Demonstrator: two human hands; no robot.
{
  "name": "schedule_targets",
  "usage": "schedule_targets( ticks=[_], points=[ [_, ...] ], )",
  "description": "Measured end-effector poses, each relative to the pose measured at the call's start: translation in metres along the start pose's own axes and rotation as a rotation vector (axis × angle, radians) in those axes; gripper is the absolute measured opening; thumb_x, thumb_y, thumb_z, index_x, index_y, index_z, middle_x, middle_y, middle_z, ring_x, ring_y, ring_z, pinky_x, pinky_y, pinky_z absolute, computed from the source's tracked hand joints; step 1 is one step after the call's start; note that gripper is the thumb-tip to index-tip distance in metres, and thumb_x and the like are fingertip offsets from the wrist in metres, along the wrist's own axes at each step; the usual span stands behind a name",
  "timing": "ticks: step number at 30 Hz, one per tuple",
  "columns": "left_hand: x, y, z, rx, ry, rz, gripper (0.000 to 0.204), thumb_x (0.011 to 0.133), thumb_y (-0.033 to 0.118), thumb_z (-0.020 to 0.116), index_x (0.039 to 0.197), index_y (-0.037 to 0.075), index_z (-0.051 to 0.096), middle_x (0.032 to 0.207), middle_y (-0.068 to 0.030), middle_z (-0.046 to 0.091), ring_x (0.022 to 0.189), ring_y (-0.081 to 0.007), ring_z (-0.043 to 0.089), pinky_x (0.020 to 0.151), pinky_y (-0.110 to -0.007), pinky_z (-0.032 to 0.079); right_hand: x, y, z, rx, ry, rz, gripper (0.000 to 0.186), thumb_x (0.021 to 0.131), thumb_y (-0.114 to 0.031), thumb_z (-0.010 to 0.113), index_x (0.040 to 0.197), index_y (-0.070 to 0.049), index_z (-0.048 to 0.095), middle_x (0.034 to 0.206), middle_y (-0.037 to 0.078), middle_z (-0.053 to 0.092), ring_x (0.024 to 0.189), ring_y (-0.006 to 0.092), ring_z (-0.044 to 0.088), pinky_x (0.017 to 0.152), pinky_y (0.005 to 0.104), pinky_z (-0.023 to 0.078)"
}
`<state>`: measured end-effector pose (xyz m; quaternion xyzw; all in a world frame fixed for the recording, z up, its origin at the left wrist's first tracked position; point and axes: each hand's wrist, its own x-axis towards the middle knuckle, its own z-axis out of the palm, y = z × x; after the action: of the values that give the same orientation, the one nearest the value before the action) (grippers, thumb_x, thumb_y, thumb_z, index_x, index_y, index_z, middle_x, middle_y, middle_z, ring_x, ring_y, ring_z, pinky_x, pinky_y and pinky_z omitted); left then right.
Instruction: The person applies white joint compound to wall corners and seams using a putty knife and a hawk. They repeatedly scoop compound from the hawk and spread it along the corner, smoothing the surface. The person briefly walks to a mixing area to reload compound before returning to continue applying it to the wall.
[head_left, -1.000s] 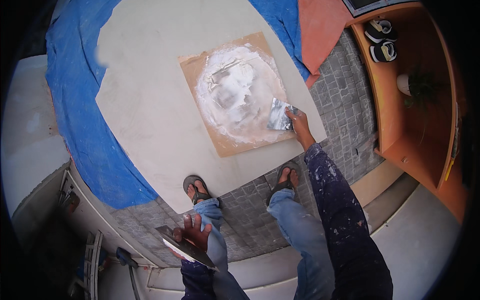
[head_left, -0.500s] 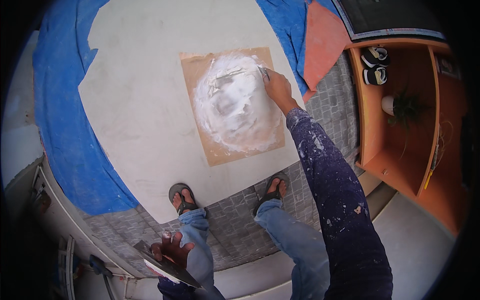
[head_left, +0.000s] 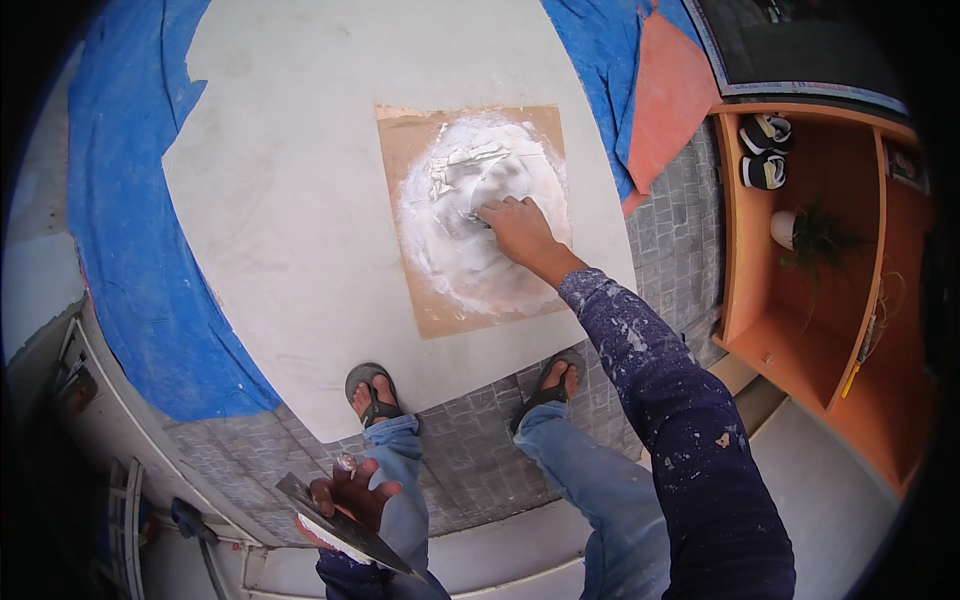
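A brown board or sheet (head_left: 428,318) lies on the large white sheet, with a broad round patch of wet white putty (head_left: 480,280) spread over it. A thick ridge of putty (head_left: 465,162) stands up near the patch's far side. My right hand (head_left: 525,235) is closed at the middle of the patch, gripping a small putty knife (head_left: 478,216); most of the tool is hidden by the fingers. Low at the left, my left hand (head_left: 360,490) holds a wide metal trowel (head_left: 340,530) tilted, white putty showing along its underside. Its fingers show above the blade.
A white sheet (head_left: 290,250) covers much of the floor, with blue tarp (head_left: 125,250) along its left. My sandalled feet stand at its near edge on grey paving (head_left: 470,440). An orange shelf (head_left: 735,250) on the right holds shoes (head_left: 765,152) and a potted plant (head_left: 785,230).
My right hand has moved from the patch's far right edge toward me and left, into its middle. The left hand with the trowel stays nearly in place. The view has shifted slightly.
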<state>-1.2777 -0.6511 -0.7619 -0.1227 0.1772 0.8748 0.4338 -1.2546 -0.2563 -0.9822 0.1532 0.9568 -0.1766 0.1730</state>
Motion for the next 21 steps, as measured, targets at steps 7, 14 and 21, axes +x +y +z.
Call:
schedule_targets(
  ticks=[7, 14, 21],
  points=[
    [0.000, 0.006, -0.002, 0.034, -0.054, -0.066, 0.014, 0.096, 0.028, 0.055, 0.092, 0.014, 0.055, 0.147, -0.0152, 0.035, 0.141, -0.0379, 0.026, 0.105, -0.068, 0.033, 0.036, 0.002, -0.004, -0.097, 0.056, -0.044, 0.032, 0.080, -0.004, 0.058, 0.110, -0.012, 0.064, 0.109, 0.003, 0.064, 0.101, 0.0220, 0.059, 0.087, 0.0373, 0.042],
    [-0.001, 0.009, 0.001, 0.005, -0.022, -0.049, 0.016, 0.094, 0.029, 0.059, 0.094, 0.013, 0.057, 0.146, -0.0159, 0.036, 0.140, -0.0385, 0.027, 0.101, -0.068, 0.038, 0.042, 0.011, -0.016, -0.283, 0.301, -0.133, 0.031, 0.078, -0.008, 0.062, 0.109, -0.013, 0.063, 0.104, 0.002, 0.064, 0.100, 0.0210, 0.059, 0.085, 0.0361, 0.042],
    [-0.005, 0.012, 0.000, 0.085, 0.002, -0.035, 0.030, 0.095, 0.041, 0.056, 0.095, 0.010, 0.059, 0.141, -0.0170, 0.039, 0.136, -0.0393, 0.033, 0.094, -0.064, 0.047, 0.039, 0.010, -0.012, -0.203, 0.170, -0.056, 0.033, 0.078, -0.011, 0.064, 0.111, -0.013, 0.064, 0.106, 0.001, 0.064, 0.100, 0.0209, 0.059, 0.087, 0.0370, 0.040]
  ],
)
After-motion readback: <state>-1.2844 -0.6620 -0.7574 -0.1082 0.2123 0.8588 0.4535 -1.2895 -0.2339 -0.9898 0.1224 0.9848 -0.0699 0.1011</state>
